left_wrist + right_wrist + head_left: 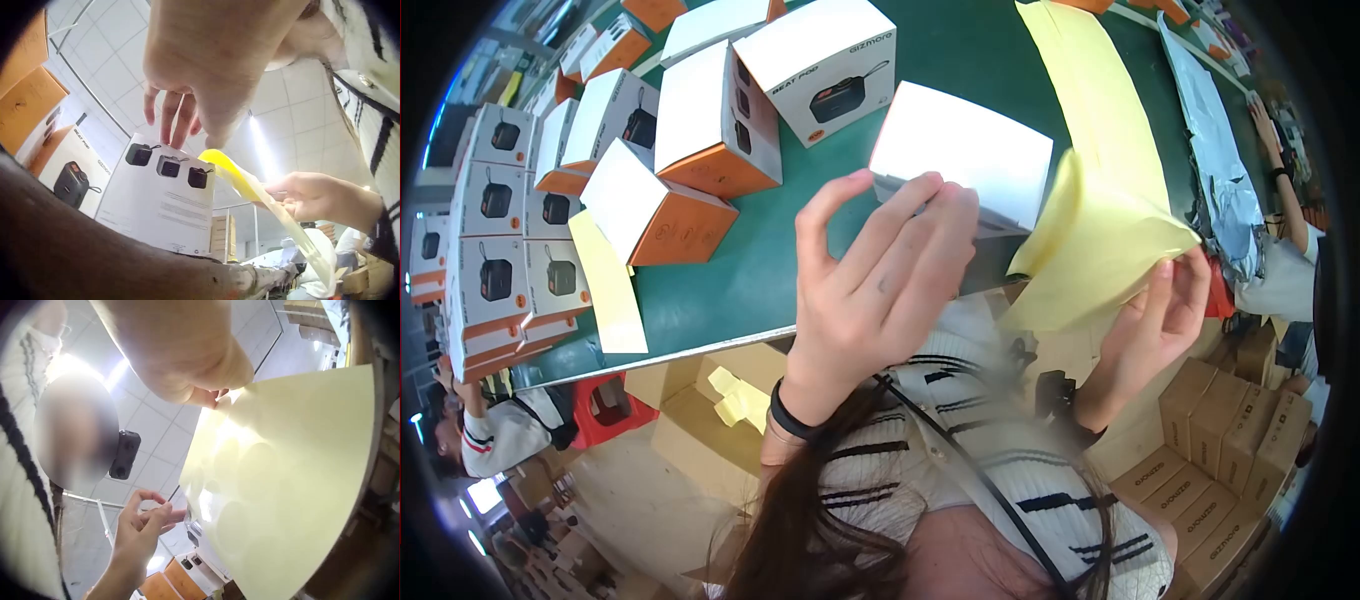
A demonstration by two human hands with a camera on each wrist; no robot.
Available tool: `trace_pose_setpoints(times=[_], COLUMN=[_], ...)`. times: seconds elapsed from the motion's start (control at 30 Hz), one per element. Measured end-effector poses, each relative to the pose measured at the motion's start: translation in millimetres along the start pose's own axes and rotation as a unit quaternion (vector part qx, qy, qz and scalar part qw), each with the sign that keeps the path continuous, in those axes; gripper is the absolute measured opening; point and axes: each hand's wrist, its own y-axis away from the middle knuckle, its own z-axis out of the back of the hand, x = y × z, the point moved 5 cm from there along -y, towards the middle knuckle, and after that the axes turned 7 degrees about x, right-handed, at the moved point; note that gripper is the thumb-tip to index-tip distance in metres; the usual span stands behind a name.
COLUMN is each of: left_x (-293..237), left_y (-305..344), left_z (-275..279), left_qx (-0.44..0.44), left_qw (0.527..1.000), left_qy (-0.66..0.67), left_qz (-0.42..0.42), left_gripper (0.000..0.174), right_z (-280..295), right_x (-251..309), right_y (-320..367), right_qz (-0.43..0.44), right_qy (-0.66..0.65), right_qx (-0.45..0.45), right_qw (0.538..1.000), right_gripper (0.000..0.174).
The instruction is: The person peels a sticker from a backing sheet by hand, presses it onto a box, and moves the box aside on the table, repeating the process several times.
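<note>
In the head view my left hand [890,270] is over the near edge of a white speaker box [965,150] on the green table, its fingertips at the box's top. The left wrist view shows these fingers reaching down behind the upper edge of the box [159,200], whose facing side has pictures of three speakers. My right hand [1155,325] pinches the edge of a pale yellow sticker sheet [1090,260], which bends up beside the box. Faint round outlines cover the sheet [275,469] in the right wrist view.
More white and orange speaker boxes [700,120] stand on the left of the table. A long yellow strip [1100,80] and a silvery plastic bag [1215,150] lie on the right. An open carton [690,440] sits below the table edge; brown cartons [1230,430] are stacked at right.
</note>
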Motion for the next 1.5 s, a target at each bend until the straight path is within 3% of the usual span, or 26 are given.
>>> trace_pose_setpoints(times=[0.07,0.17,0.23,0.33,0.47,0.5,0.57,0.63,0.7,0.77,0.8,0.9,0.93,1.0,1.03,1.1,1.13,1.17,1.23,1.3,1.37,1.43,1.5], left_x=[5,15,21,26,22,22,31,39,55,59,60,60,55,49,47,42,44,47,52,62,73,81,83], left_y=[0,-2,-5,-9,-21,-23,-30,-46,-42,-45,-47,-54,-61,-65,-70,-63,-55,-47,-30,-6,20,43,55], left_z=[1,1,2,1,-1,-3,-2,4,-14,-16,-17,-31,-28,-13,-3,24,31,37,41,39,36,35,33], left_qx=[0.02,0.009,0.009,0.027,0.101,0.078,0.134,0.115,0.161,0.173,0.172,0.162,0.117,0.07,0.06,0.037,0.065,0.093,0.076,0.079,0.086,0.049,0.038], left_qw=[1.0,1.0,0.995,0.99,0.988,0.989,0.987,0.972,0.951,0.942,0.939,0.931,0.948,0.951,0.941,0.953,0.953,0.952,0.944,0.929,0.921,0.904,0.907], left_qy=[-0.013,0.008,0.098,0.125,0.08,0.09,0.068,0.206,0.265,0.287,0.299,0.315,0.284,0.278,0.302,0.266,0.261,0.257,0.27,0.278,0.251,0.255,0.242], left_qz=[0.003,-0.026,-0.03,-0.055,-0.089,-0.089,-0.053,-0.007,-0.01,-0.02,0.012,0.088,0.082,0.112,0.143,0.139,0.14,0.139,0.171,0.233,0.285,0.34,0.343], left_gripper=[0.021,0.023,0.026,0.028,0.028,0.025,0.02,0.019,0.027,0.03,0.031,0.035,0.039,0.048,0.051,0.045,0.041,0.038,0.03,0.027,0.025,0.018,0.013], right_z=[8,19,18,14,0,-5,-1,-9,-40,-84,-89,-99,-103,-124,-132,-141,-148,-160,-176,-195,-206,-235,-269], right_x=[-1,-2,2,2,5,5,3,-4,-5,20,31,-25,-51,-52,-64,-69,-72,-74,-64,-142,-143,-116,-94], right_y=[-8,-16,-18,-18,-22,-28,-44,-65,-60,-53,-54,-94,-104,-139,-164,-232,-268,-304,-349,-433,-454,-452,-443], right_qz=[0.021,0.02,0.024,0.027,0.02,0.015,0.04,-0.02,-0.186,0.073,0.084,0.097,0.089,-0.034,-0.051,-0.061,-0.004,0.033,-0.016,-0.113,0.009,0.139,0.196], right_qy=[-0.041,-0.045,-0.045,-0.048,-0.071,-0.087,-0.127,0.073,0.065,0.166,0.228,0.144,0.093,0.037,0.014,0.192,0.24,0.32,0.348,0.365,0.43,0.523,0.478], right_qx=[-0.059,-0.08,-0.078,-0.061,-0.036,-0.027,-0.013,0.135,0.326,0.472,0.454,0.457,0.411,0.505,0.473,0.448,0.393,0.383,0.403,0.327,0.313,0.229,0.251], right_qw=[0.997,0.996,0.996,0.997,0.997,0.996,0.991,0.988,0.925,0.863,0.857,0.872,0.902,0.862,0.879,0.871,0.888,0.866,0.846,0.865,0.847,0.81,0.819], right_gripper=[0.027,0.027,0.028,0.027,0.03,0.032,0.037,0.043,0.055,0.075,0.087,0.082,0.061,0.041,0.031,0.037,0.043,0.05,0.059,0.065,0.071,0.073,0.076])
